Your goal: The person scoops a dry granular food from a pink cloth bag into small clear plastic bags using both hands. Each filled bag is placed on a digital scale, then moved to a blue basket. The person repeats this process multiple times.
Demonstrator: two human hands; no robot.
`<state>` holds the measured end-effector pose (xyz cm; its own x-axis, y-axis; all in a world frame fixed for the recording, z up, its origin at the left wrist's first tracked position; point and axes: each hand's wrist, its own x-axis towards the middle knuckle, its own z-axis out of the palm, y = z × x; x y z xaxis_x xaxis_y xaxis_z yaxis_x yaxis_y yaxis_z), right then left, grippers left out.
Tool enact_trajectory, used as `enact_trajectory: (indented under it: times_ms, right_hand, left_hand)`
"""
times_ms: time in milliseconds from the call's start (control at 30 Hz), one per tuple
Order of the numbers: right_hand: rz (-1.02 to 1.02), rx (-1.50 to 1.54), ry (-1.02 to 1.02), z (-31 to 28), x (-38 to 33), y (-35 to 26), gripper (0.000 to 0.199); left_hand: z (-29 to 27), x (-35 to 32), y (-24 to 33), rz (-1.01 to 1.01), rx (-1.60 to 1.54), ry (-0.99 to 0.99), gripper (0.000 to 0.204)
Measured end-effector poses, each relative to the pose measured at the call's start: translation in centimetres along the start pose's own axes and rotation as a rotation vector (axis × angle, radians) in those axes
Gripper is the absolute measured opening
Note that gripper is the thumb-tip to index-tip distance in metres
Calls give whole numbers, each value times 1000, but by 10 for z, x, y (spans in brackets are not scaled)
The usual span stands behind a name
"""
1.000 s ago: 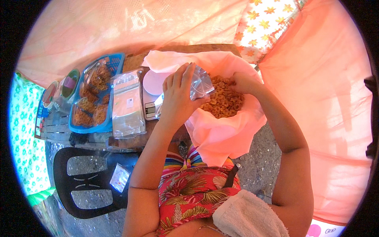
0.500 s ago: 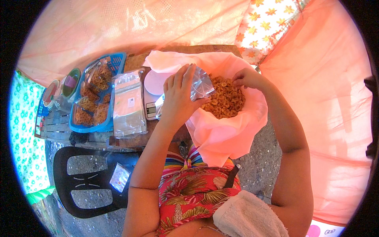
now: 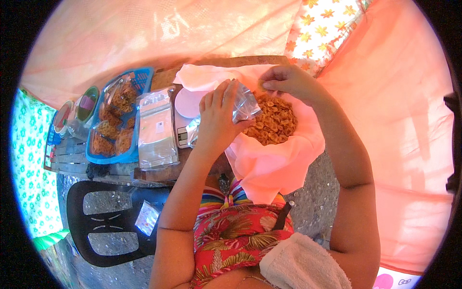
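Observation:
My left hand (image 3: 216,115) is closed around a shiny clear-and-silver pouch (image 3: 246,103), its mouth tilted toward a heap of thin brown chips (image 3: 274,120). The chips lie in a container lined with pink cloth (image 3: 276,171), which hides the container itself. Over the far side of the heap, my right hand (image 3: 288,83) is raised with its fingers pinched together. What sits between those fingertips is too small to make out. Left of the pouch stands a kitchen scale (image 3: 183,137) with a round pale plate, partly covered by my left hand and the cloth.
Flat silver pouches (image 3: 158,135) are stacked beside the scale. Further left, a blue basket (image 3: 126,157) holds several filled bags, with round tubs (image 3: 87,104) beyond. A black chair (image 3: 79,226) carrying a small packet (image 3: 147,217) stands by the slatted table. Pink sheeting surrounds the table.
My right hand has lifted from the right side of the chips and moved left and farther away, toward the pouch mouth. My left hand and the pouch stay nearly still.

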<state>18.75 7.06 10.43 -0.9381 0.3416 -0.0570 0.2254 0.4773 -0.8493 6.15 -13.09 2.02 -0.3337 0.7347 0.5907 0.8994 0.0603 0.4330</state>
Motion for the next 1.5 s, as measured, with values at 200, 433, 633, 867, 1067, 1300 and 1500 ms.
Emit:
enact_trajectory:
  times_ms: [200, 433, 633, 867, 1067, 1300, 1500]
  right_hand:
    - [-114, -349, 48, 27, 8, -18, 20]
    - [115, 504, 97, 9, -4, 8, 23]
    - [125, 865, -2, -9, -15, 40, 28]
    - [166, 786, -14, -14, -22, 42, 23]
    - [262, 101, -77, -22, -15, 69, 22]
    - [133, -863, 39, -1, 13, 104, 17]
    - [101, -946, 122, 13, 15, 73, 10]
  left_hand:
    - [-1, -1, -2, 4, -25, 6, 101]
    - [-6, -2, -4, -20, -14, 9, 103]
    - [-6, -2, -2, -16, -29, 2, 105]
    - [-7, -2, -2, -49, -28, -3, 105]
    - [-10, -2, -4, -55, -35, 14, 105]
    - [-9, -1, -2, -58, -31, 2, 106]
    - [-12, -5, -8, -44, -13, 28, 106]
